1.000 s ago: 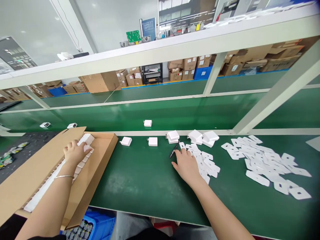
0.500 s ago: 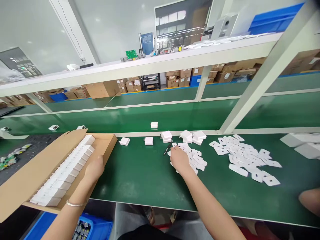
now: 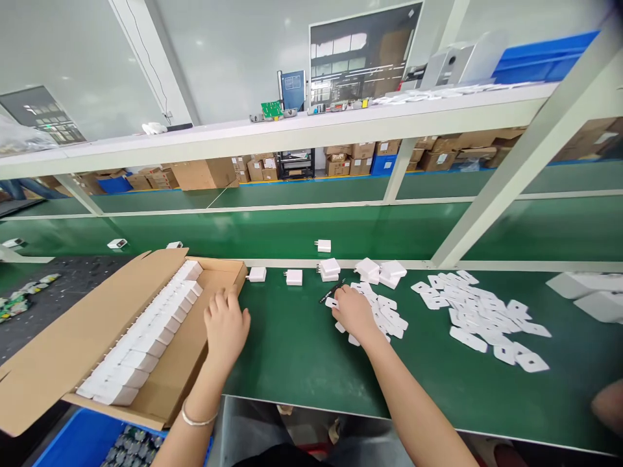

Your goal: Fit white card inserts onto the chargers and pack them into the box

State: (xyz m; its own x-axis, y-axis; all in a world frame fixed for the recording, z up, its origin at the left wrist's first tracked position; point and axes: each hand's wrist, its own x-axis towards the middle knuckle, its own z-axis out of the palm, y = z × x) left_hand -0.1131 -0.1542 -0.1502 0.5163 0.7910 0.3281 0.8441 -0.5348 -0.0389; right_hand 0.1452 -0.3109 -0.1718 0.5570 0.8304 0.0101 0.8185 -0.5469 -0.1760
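My left hand (image 3: 226, 324) is over the right edge of an open cardboard box (image 3: 221, 275), fingers apart and nothing in them. Inside the box, a slanting row of white plug chargers (image 3: 160, 331) stands with pins to the left. My right hand (image 3: 355, 314) is at the left side of a pile of flat white plastic covers (image 3: 389, 318). Its fingertips are closed on one white cover (image 3: 331, 303), partly hidden by the fingers. Just beyond them lies a black pen-like tool (image 3: 331, 292).
Loose chargers (image 3: 293, 277) stand along the back of the green table (image 3: 292, 350). A larger pile of white covers (image 3: 487, 318) lies to the right, near white boxes (image 3: 598, 305). A slanted post (image 3: 496, 175) rises behind. A blue bin (image 3: 73, 441) stands below the box.
My left hand has left the inside of the box and moved right, its fingers now spread. My right hand stays at the pile of covers. The view has shifted slightly.
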